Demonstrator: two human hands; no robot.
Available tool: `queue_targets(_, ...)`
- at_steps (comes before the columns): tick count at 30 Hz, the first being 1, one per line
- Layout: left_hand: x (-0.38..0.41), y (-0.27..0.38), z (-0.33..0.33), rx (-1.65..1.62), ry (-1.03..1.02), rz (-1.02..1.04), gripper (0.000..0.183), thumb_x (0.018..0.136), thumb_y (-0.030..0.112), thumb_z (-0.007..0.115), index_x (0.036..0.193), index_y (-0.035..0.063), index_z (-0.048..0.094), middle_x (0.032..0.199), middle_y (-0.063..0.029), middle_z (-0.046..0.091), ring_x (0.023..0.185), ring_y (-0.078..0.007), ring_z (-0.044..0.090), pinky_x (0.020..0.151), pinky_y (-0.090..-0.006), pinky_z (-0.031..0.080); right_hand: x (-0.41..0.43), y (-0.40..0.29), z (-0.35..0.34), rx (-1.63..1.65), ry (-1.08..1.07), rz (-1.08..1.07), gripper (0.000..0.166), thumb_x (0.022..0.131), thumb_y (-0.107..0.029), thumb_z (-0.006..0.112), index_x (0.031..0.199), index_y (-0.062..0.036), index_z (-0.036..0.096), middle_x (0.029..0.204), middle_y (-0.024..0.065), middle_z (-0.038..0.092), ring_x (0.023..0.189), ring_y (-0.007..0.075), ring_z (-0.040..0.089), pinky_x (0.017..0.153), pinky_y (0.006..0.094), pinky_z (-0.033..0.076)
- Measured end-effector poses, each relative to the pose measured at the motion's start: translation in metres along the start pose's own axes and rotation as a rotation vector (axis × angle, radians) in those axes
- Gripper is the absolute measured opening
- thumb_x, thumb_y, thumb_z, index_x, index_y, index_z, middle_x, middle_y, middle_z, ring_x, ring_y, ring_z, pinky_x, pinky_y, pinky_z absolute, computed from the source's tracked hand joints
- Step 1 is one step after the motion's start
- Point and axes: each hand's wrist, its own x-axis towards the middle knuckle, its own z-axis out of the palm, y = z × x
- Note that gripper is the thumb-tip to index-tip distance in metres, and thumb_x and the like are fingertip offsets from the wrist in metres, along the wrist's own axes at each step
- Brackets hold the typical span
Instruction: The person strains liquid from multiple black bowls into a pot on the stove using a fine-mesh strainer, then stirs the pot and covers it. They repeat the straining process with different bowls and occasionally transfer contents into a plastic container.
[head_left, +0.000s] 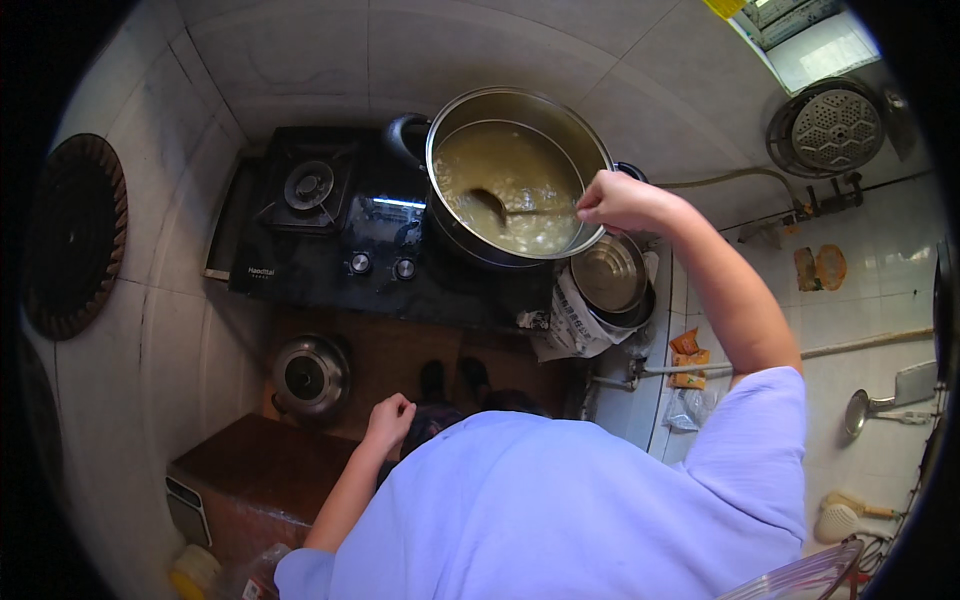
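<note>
A large steel pot (517, 127) with dark side handles stands on the right side of the gas stove, holding cloudy yellowish liquid with pale bits. My right hand (619, 201) is over the pot's right rim, its fingers closed on the handle of a ladle (491, 202). The ladle's bowl lies partly in the liquid, left of the pot's middle. Low on the left, beside my body, my left hand (391, 420) hangs with its fingers curled together and nothing visible in it.
The black gas stove (315, 262) has a bare left burner (308, 185). Steel basins (611, 274) sit right of it, near a white printed bag (574, 322). A lidded metal pot (311, 379) stands low left, near a brown cabinet (262, 465). Utensils (856, 412) hang at right.
</note>
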Motion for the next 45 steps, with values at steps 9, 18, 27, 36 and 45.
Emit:
queue_targets(9, 0.005, 0.002, -0.010, 0.019, -0.011, -0.004, 0.022, 0.084, 0.024, 0.063, 0.081, 0.0026, 0.063, 0.080, -0.0179, 0.066, 0.078, -0.0341, 0.065, 0.070, -0.0410, 0.052, 0.033, -0.004, 0.063, -0.693, 0.537, 0.064, 0.016, 0.078, -0.009, 0.057, 0.082, -0.0039, 0.072, 0.088, 0.0167, 0.070, 0.082, 0.0297, 0.069, 0.068, 0.0387, 0.057)
queue_targets(18, 0.014, 0.023, 0.005, -0.083, -0.084, 0.026, 0.021, 0.085, 0.023, 0.064, 0.082, 0.0017, 0.063, 0.078, -0.0171, 0.065, 0.075, -0.0314, 0.065, 0.068, -0.0394, 0.051, -0.065, -0.029, 0.037, -0.534, 0.176, -0.010, 0.016, 0.077, -0.009, 0.057, 0.078, -0.0010, 0.070, 0.080, 0.0194, 0.068, 0.079, 0.0340, 0.068, 0.070, 0.0419, 0.055)
queue_targets(27, 0.023, 0.150, -0.011, -0.285, -0.276, 0.320, 0.022, 0.090, 0.020, 0.061, 0.083, -0.0008, 0.062, 0.069, -0.0086, 0.062, 0.062, -0.0148, 0.060, 0.058, -0.0294, 0.047, -0.019, -0.016, 0.043, 0.699, -0.096, 0.104, 0.017, 0.087, -0.015, 0.062, 0.091, -0.0005, 0.069, 0.060, 0.0049, 0.055, 0.047, 0.0124, 0.047, 0.041, 0.0283, 0.035)
queue_targets(36, 0.025, 0.290, -0.009, -0.890, -0.491, 0.335, 0.037, 0.102, 0.023, 0.041, 0.130, -0.0005, 0.044, 0.120, -0.0154, 0.057, 0.100, -0.0201, 0.061, 0.084, -0.0310, 0.052, -0.066, 0.046, 0.096, -0.179, 0.716, -0.301, 0.024, 0.081, -0.009, 0.057, 0.103, -0.0035, 0.062, 0.069, 0.0145, 0.061, 0.064, 0.0340, 0.063, 0.056, 0.0453, 0.050)
queue_targets(45, 0.048, 0.403, 0.084, -1.182, -0.084, -0.007, 0.024, 0.101, 0.021, 0.046, 0.112, 0.0005, 0.048, 0.107, -0.0128, 0.061, 0.100, -0.0198, 0.060, 0.087, -0.0353, 0.050, -0.115, 0.080, 0.139, -0.503, 0.974, -0.306, 0.043, 0.077, -0.010, 0.056, 0.117, 0.0030, 0.060, 0.071, 0.0054, 0.047, 0.061, 0.0178, 0.052, 0.053, 0.0294, 0.042)
